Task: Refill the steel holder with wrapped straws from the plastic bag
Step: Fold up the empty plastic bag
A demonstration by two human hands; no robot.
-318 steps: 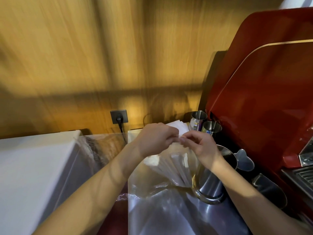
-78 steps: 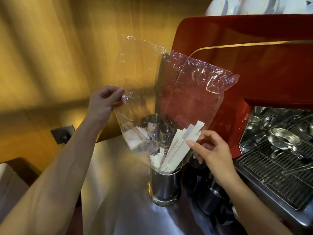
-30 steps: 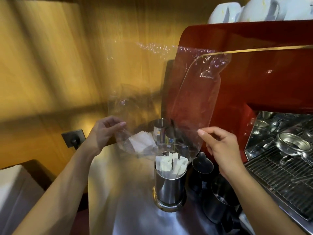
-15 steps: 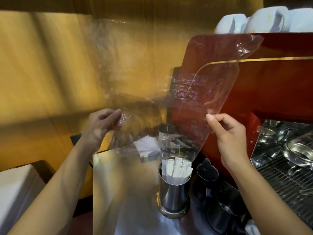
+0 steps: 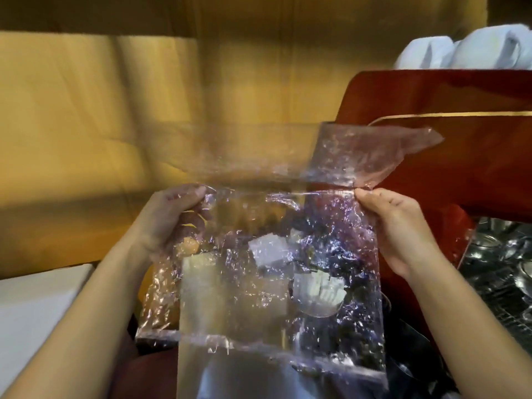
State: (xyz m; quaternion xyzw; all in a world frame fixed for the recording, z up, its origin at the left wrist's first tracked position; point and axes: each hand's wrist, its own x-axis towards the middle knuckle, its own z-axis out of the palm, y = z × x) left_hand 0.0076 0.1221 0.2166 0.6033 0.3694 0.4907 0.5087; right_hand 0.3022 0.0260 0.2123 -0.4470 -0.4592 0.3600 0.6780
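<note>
A clear, crinkled plastic bag (image 5: 259, 298) hangs spread between both hands, with nothing visible inside it. My left hand (image 5: 169, 217) pinches its upper left corner and my right hand (image 5: 400, 226) pinches its upper right corner. The bag's top part (image 5: 359, 154) sticks up and bends back above the pinch line. Through the plastic I see the steel holder (image 5: 319, 306) standing on the counter, filled with white wrapped straws (image 5: 318, 286).
A red espresso machine (image 5: 460, 156) fills the right side, with white cups (image 5: 466, 50) on top and a metal drip grate (image 5: 501, 280) below. A white block (image 5: 267, 251) lies behind the holder. A white surface (image 5: 31, 309) sits at the left, a wooden wall behind.
The bag has come down in front of the holder and its top has bent over. Both hands have moved closer to me and now stretch it flat.
</note>
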